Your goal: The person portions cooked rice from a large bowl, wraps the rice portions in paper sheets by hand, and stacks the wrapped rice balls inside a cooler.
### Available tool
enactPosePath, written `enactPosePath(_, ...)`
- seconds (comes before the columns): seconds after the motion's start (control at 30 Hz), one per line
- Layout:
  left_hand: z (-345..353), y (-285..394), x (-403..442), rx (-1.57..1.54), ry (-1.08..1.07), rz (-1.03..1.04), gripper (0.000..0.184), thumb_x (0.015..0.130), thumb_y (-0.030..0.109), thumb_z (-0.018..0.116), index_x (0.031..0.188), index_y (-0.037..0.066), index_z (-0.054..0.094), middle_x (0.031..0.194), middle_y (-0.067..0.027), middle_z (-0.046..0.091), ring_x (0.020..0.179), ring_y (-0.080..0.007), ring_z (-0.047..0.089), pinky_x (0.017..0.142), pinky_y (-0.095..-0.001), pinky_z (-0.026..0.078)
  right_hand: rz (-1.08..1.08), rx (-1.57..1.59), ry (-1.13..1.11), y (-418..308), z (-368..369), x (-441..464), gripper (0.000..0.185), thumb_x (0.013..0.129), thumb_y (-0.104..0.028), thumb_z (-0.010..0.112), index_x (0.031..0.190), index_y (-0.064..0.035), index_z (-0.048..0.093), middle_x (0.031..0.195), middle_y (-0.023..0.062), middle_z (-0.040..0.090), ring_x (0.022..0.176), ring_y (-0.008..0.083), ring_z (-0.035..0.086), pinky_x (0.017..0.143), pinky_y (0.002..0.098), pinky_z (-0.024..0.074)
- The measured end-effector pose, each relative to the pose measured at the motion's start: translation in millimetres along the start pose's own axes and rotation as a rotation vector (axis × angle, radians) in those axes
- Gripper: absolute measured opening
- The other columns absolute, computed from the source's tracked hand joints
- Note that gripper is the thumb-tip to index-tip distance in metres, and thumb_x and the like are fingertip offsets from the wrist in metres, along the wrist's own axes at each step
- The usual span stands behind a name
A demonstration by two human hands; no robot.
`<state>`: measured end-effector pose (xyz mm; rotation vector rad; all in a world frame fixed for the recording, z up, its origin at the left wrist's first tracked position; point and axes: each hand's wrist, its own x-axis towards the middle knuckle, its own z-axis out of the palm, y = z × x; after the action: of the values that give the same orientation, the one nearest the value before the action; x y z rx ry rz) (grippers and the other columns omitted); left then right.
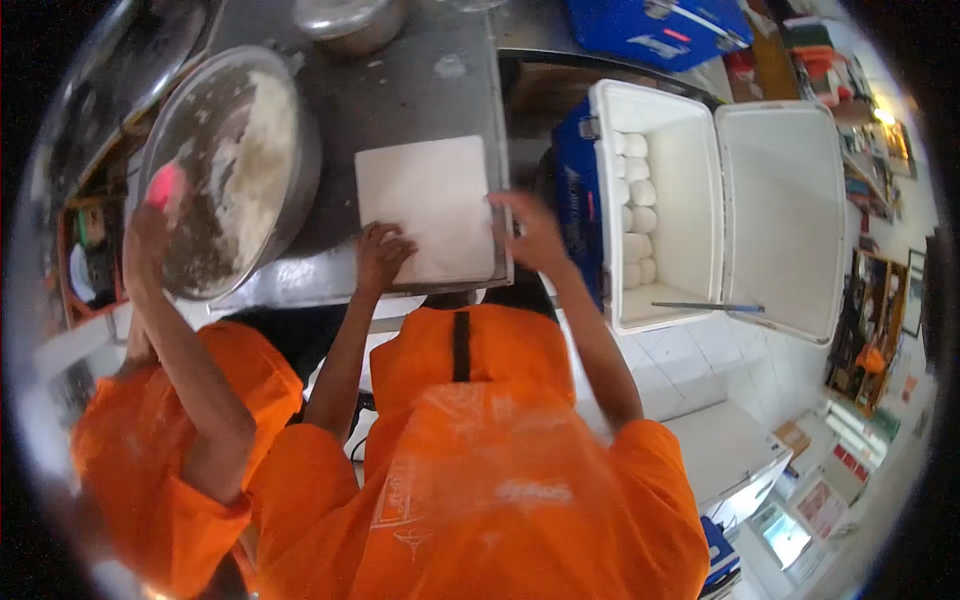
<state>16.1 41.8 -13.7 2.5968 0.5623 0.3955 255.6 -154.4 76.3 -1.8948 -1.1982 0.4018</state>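
A flat white square board or slab (425,200) lies on the metal table in front of me. My left hand (383,255) rests at its lower left edge, with bent fingers on the top face. My right hand (533,235) is at the slab's right edge, slightly blurred, fingers apart and the index finger stretched towards the edge. I see nothing held in either hand. Whether the slab is bare or dusted with powder I cannot tell.
At left, a co-worker's hand (148,235) holds a pink object (167,186) over a large metal bowl (300,150) of whitish contents. A blue cooler (575,195) with raised lid (780,215) holds several white rounded pieces (637,192). Behind stand a metal pot (350,22) and another blue cooler (655,30).
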Motion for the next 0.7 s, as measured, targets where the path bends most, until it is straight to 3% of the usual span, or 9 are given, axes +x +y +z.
enactPosePath(0.03, -4.0, 6.7, 5.5, 0.011, 0.010, -0.017, 0.017, 0.073, 0.031, 0.076, 0.080, 0.016, 0.073, 0.104, 0.0009, 0.062, 0.110, -0.0259, 0.052, 0.090, -0.0452, 0.041, -0.084, -0.073, -0.172, -18.2, 20.0, 2.3, 0.045, 0.079, -0.025, 0.071, 0.119, -0.0092, 0.057, 0.121, 0.0122, 0.058, 0.120, 0.0289, 0.051, 0.104, 0.0417, 0.0366)
enactPosePath(0.07, -12.3, 16.5, 14.3, 0.064, -0.066, -0.070, 0.019, 0.077, 0.032, 0.072, 0.083, 0.014, 0.072, 0.104, -0.0011, 0.063, 0.108, -0.0266, 0.052, 0.091, -0.0447, 0.041, -0.099, -0.068, -0.182, -24.4, 38.5, 1.0, 0.045, 0.079, -0.025, 0.071, 0.119, -0.0092, 0.057, 0.121, 0.0122, 0.058, 0.120, 0.0289, 0.051, 0.104, 0.0417, 0.0366)
enactPosePath(0.13, -14.3, 19.3, 22.1, 0.121, -0.130, -0.141, 0.022, 0.080, 0.033, 0.067, 0.086, 0.012, 0.072, 0.104, -0.0031, 0.064, 0.105, -0.0272, 0.053, 0.092, -0.0443, 0.040, -0.193, -0.381, -0.331, -22.2, 73.3, -6.7, 0.053, 0.079, -0.028, 0.071, 0.125, -0.0087, 0.054, 0.122, 0.0136, 0.057, 0.124, 0.0310, 0.047, 0.109, 0.0442, 0.0294)
enactPosePath(0.2, -4.5, 9.4, 24.0, 0.085, -0.150, -0.095, 0.023, 0.084, 0.032, 0.064, 0.086, 0.010, 0.070, 0.101, -0.0062, 0.065, 0.102, -0.0301, 0.055, 0.088, -0.0432, 0.043, -0.167, -0.422, -0.355, -5.7, 83.4, -6.2, 0.046, 0.079, -0.024, 0.069, 0.120, -0.0083, 0.056, 0.121, 0.0139, 0.057, 0.122, 0.0313, 0.048, 0.108, 0.0444, 0.0320)
enactPosePath(0.27, 4.4, -1.1, 14.2, 0.030, -0.057, -0.071, 0.027, 0.089, 0.033, 0.058, 0.086, 0.009, 0.069, 0.098, -0.0044, 0.063, 0.101, -0.0285, 0.056, 0.084, -0.0471, 0.043, -0.097, -0.255, -0.372, 8.8, 83.6, -5.5, 0.036, 0.077, -0.017, 0.067, 0.111, -0.0068, 0.059, 0.118, 0.0124, 0.058, 0.119, 0.0306, 0.050, 0.106, 0.0451, 0.0341)
enactPosePath(0.3, -2.5, 4.0, 15.8, -0.046, -0.064, -0.102, 0.026, 0.089, 0.032, 0.058, 0.089, 0.009, 0.069, 0.100, -0.0050, 0.064, 0.103, -0.0295, 0.056, 0.087, -0.0468, 0.043, -0.081, -0.180, -0.403, 7.2, 76.8, -1.5, 0.031, 0.072, -0.011, 0.068, 0.102, -0.0073, 0.062, 0.116, 0.0103, 0.059, 0.116, 0.0295, 0.051, 0.105, 0.0459, 0.0357)
enactPosePath(0.43, -33.0, 37.8, 8.9, -0.125, 0.007, -0.137, 0.021, 0.089, 0.026, 0.057, 0.094, 0.009, 0.068, 0.106, -0.0061, 0.065, 0.109, -0.0310, 0.056, 0.094, -0.0455, 0.042, -0.121, -0.167, -0.384, 18.0, 75.9, -7.3, 0.035, 0.067, -0.009, 0.075, 0.100, -0.0121, 0.065, 0.119, 0.0074, 0.060, 0.121, 0.0284, 0.050, 0.108, 0.0477, 0.0335)
enactPosePath(0.53, -20.2, 28.2, -6.2, -0.030, -0.062, -0.105, 0.019, 0.089, 0.020, 0.056, 0.097, 0.007, 0.067, 0.111, -0.0073, 0.065, 0.117, -0.0295, 0.054, 0.100, -0.0459, 0.039, -0.158, -0.142, -0.415, 17.8, 72.1, -6.3, 0.033, 0.070, -0.014, 0.077, 0.101, -0.0124, 0.065, 0.120, 0.0071, 0.059, 0.122, 0.0288, 0.050, 0.108, 0.0465, 0.0334)
enactPosePath(0.7, -7.7, 19.8, -6.7, -0.084, -0.016, -0.122, 0.020, 0.089, 0.020, 0.055, 0.098, 0.006, 0.067, 0.106, -0.0090, 0.066, 0.114, -0.0279, 0.055, 0.097, -0.0463, 0.040, -0.066, -0.138, -0.438, 0.0, 66.1, 1.5, 0.028, 0.075, -0.019, 0.076, 0.099, -0.0110, 0.065, 0.117, 0.0073, 0.061, 0.117, 0.0312, 0.052, 0.105, 0.0464, 0.0358)
